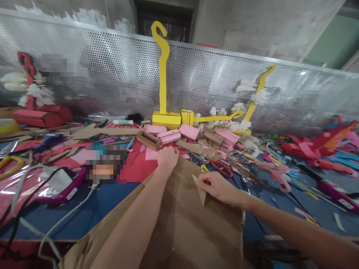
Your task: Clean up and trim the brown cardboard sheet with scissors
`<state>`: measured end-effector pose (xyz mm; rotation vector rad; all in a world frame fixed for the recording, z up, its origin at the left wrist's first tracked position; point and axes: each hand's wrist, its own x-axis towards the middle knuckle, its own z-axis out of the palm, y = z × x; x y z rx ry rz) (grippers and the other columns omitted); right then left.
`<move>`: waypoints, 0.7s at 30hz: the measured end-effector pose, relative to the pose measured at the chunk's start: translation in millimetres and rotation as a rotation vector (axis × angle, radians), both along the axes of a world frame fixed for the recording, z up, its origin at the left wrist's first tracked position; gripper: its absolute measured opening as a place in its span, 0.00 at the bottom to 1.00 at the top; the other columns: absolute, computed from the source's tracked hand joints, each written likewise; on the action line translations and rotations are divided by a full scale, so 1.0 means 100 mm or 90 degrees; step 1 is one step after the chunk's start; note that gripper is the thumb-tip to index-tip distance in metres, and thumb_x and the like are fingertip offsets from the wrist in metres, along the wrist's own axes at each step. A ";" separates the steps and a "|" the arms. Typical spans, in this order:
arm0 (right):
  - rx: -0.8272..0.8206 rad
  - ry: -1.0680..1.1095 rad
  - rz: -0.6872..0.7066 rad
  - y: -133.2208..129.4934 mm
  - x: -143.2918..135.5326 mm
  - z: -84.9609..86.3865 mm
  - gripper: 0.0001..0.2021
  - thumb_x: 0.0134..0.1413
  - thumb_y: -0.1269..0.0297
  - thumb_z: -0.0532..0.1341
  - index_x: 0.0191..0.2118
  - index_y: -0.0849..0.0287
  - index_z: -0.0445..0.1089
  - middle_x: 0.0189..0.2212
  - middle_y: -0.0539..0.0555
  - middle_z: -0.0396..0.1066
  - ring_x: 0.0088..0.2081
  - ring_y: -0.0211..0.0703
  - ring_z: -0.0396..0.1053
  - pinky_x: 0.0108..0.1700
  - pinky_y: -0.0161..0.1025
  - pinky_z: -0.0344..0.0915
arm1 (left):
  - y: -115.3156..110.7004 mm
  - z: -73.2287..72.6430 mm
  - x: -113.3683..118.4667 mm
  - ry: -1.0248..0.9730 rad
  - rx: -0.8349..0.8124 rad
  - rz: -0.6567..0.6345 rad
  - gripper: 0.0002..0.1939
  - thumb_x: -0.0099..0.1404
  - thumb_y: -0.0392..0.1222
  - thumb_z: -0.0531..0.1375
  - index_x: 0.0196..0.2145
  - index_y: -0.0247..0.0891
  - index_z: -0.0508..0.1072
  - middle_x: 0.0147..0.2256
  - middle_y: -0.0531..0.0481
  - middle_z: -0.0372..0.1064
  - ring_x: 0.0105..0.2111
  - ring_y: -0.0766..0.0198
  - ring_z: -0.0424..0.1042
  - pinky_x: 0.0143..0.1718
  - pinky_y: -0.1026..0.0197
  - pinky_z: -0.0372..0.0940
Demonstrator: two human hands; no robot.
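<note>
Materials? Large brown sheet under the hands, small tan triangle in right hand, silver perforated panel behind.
Large brown sheet: likely cardboard or heavy paper, matte; dull, creased surface.
Small tan triangle: probably card, matte; flat, crisp edges.
Silver perforated panel: apparently metal, shiny; bright reflections around the holes.

Mesh [112,74]: bright silver, with broad pale reflections and a small hot spot toward the right.
Wall [258,26]: dim grey, slightly soft.
Opening [165,22]: dark, little detail.
Plastic [7,188]: streaked with white glare.
Cardboard [207,231]: diffuse light, apparently from above; faint darker bands, soft-edged.
Table [117,198]: moderately lit, deep shadow beneath its near edge.
Frame edges: wide-angle stretching, softer detail.
Pixelated blocks [106,164]: two over the mesh, one over the table's left.
</note>
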<state>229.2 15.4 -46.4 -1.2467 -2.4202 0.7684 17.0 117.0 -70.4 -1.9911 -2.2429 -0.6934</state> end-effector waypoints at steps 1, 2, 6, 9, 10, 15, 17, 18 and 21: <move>-0.005 0.012 -0.007 0.00 0.01 -0.01 0.23 0.68 0.50 0.53 0.24 0.58 0.56 0.23 0.45 0.51 0.28 0.36 0.50 0.31 0.36 0.47 | 0.00 0.00 0.00 -0.001 -0.001 0.001 0.24 0.73 0.49 0.49 0.40 0.32 0.81 0.39 0.32 0.80 0.42 0.45 0.81 0.43 0.51 0.71; -0.011 0.027 -0.015 0.00 0.02 -0.02 0.23 0.68 0.49 0.53 0.24 0.58 0.56 0.23 0.45 0.51 0.28 0.36 0.50 0.31 0.36 0.47 | 0.00 0.00 0.00 -0.002 -0.002 0.001 0.24 0.73 0.49 0.50 0.40 0.32 0.81 0.39 0.32 0.80 0.42 0.45 0.81 0.42 0.51 0.71; -0.065 0.149 -0.061 0.00 0.07 -0.07 0.25 0.64 0.46 0.57 0.22 0.58 0.55 0.23 0.45 0.50 0.27 0.36 0.50 0.30 0.36 0.47 | -0.01 0.02 0.01 -0.006 -0.006 0.001 0.23 0.73 0.48 0.50 0.41 0.32 0.81 0.40 0.31 0.80 0.42 0.44 0.80 0.43 0.51 0.71; -0.172 0.308 -0.139 -0.01 0.10 -0.13 0.24 0.57 0.45 0.64 0.23 0.59 0.63 0.21 0.46 0.56 0.26 0.36 0.54 0.29 0.36 0.50 | -0.02 0.03 0.01 -0.009 -0.008 -0.001 0.23 0.73 0.48 0.50 0.41 0.32 0.81 0.39 0.32 0.80 0.42 0.45 0.80 0.43 0.52 0.70; -0.198 0.349 -0.169 -0.01 0.11 -0.15 0.23 0.56 0.44 0.65 0.23 0.59 0.65 0.21 0.46 0.59 0.25 0.36 0.55 0.28 0.36 0.50 | -0.02 0.03 0.01 -0.010 -0.009 -0.001 0.23 0.73 0.48 0.50 0.41 0.32 0.81 0.39 0.32 0.80 0.42 0.45 0.80 0.43 0.52 0.70; -0.212 0.478 -0.276 -0.01 0.14 -0.22 0.21 0.52 0.43 0.66 0.27 0.56 0.66 0.21 0.47 0.65 0.22 0.39 0.60 0.25 0.37 0.57 | -0.02 0.02 0.01 -0.012 -0.010 0.003 0.23 0.74 0.48 0.49 0.41 0.32 0.80 0.40 0.32 0.80 0.42 0.45 0.80 0.43 0.51 0.70; -0.193 0.533 -0.313 0.02 0.15 -0.24 0.20 0.52 0.44 0.66 0.26 0.54 0.61 0.20 0.47 0.63 0.21 0.39 0.60 0.27 0.38 0.61 | -0.02 0.01 0.01 -0.013 -0.010 0.004 0.23 0.74 0.49 0.49 0.40 0.33 0.80 0.41 0.33 0.80 0.42 0.46 0.80 0.43 0.52 0.70; -0.178 0.559 -0.328 0.05 0.16 -0.25 0.21 0.53 0.45 0.65 0.24 0.53 0.58 0.18 0.45 0.58 0.20 0.37 0.56 0.28 0.39 0.62 | -0.02 0.02 0.01 -0.014 -0.011 0.004 0.24 0.74 0.50 0.49 0.40 0.33 0.80 0.41 0.33 0.79 0.42 0.46 0.80 0.43 0.52 0.70; -0.126 0.615 -0.351 0.12 0.17 -0.26 0.28 0.59 0.45 0.60 0.21 0.52 0.44 0.14 0.40 0.42 0.17 0.34 0.43 0.31 0.41 0.64 | -0.02 0.03 0.01 -0.016 -0.018 0.002 0.24 0.74 0.49 0.48 0.40 0.33 0.80 0.41 0.33 0.79 0.41 0.47 0.80 0.43 0.53 0.70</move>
